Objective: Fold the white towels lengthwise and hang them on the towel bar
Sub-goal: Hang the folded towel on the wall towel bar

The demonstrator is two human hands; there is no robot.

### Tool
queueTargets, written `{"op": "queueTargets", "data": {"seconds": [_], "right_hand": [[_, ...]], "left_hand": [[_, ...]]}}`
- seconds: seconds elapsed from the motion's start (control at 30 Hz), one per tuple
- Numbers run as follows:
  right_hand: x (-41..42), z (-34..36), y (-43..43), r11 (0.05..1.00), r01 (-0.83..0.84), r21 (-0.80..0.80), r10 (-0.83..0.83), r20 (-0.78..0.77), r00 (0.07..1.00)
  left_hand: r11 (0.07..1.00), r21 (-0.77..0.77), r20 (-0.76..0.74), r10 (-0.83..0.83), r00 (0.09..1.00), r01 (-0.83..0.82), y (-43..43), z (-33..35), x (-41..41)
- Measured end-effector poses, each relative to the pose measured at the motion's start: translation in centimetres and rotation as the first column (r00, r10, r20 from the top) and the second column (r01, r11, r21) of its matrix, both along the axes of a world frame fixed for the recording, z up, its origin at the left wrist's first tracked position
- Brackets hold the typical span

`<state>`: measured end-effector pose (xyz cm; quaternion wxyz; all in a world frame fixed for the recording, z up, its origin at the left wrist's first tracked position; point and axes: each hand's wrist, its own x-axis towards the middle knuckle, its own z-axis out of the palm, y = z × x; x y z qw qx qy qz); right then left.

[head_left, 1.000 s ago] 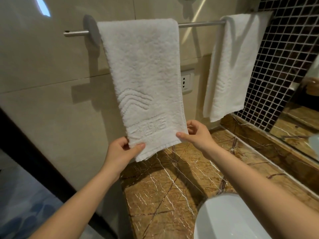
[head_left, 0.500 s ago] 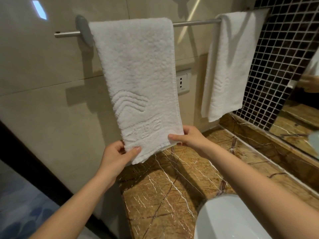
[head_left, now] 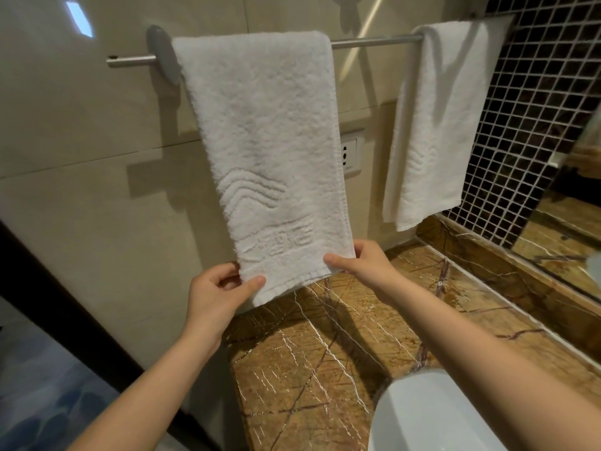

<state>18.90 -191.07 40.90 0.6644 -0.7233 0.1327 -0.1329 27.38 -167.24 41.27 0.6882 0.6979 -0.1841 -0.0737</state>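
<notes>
The left hand (head_left: 214, 294) and right hand (head_left: 361, 265) pinch the bottom corners of the towel (head_left: 266, 141) on the bar (head_left: 370, 42) at 12 o'clock; a second towel (head_left: 439, 125) hangs at 2. A basin (head_left: 432, 415) sits at 5 on the marble counter (head_left: 309, 353).

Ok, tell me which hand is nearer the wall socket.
Right. The right hand pinches the towel at its lower right corner, below the wall socket; the left hand pinches its lower left corner, farther off.

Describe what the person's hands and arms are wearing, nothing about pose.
The left hand and right hand are bare: no gloves, and no rings on the fingers that show. The left forearm and right forearm are bare to the frame edge, with no sleeve, watch or bracelet in view.
</notes>
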Motion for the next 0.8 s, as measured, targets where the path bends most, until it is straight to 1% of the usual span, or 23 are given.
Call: {"op": "queueTargets", "data": {"seconds": [0.1, 0.2, 0.3, 0.4, 0.47, 0.6, 0.73, 0.8], "right_hand": [[0.1, -0.4, -0.1, 0.999, 0.016, -0.034, -0.015, 0.016, 1.000], [0.3, -0.8, 0.2, 0.998, 0.042, -0.044, -0.041, 0.020, 0.999], [0.5, -0.9, 0.5, 0.995, 0.095, -0.005, -0.094, 0.029, 0.995], [0.7, -0.7, 0.5, 0.989, 0.146, -0.011, -0.145, 0.034, 0.989], [0.8, -0.5, 0.2, 0.992, 0.126, -0.022, -0.126, 0.041, 0.991], [1.0, -0.7, 0.0, 0.996, 0.055, -0.072, -0.056, -0.004, 0.998], [1.1, -1.3, 0.5, 0.991, 0.133, 0.009, -0.133, 0.023, 0.991], [1.3, -1.2, 1.0, 0.983, 0.178, 0.040, -0.179, 0.022, 0.984]], "left_hand": [[0.999, -0.014, -0.008, 0.045, 0.999, -0.046, 0.1, 0.2, 0.0], [1.000, 0.004, 0.003, -0.005, 1.000, 0.005, -0.1, 0.1, -0.5], [1.000, -0.023, -0.003, -0.022, 1.000, 0.021, -0.5, -0.1, -0.9], [0.999, -0.042, 0.011, 0.029, 1.000, -0.029, -0.6, 0.0, -0.6], [0.998, -0.044, 0.000, 0.055, 0.998, -0.055, -0.4, -0.1, -0.2], [1.000, 0.007, 0.005, -0.022, 1.000, 0.022, -0.2, -0.7, 0.4], [0.995, 0.088, 0.045, -0.046, 0.998, 0.042, 0.2, -1.6, 0.9], [0.994, 0.099, 0.024, -0.041, 0.999, 0.038, 0.2, -1.7, 1.0]]}}
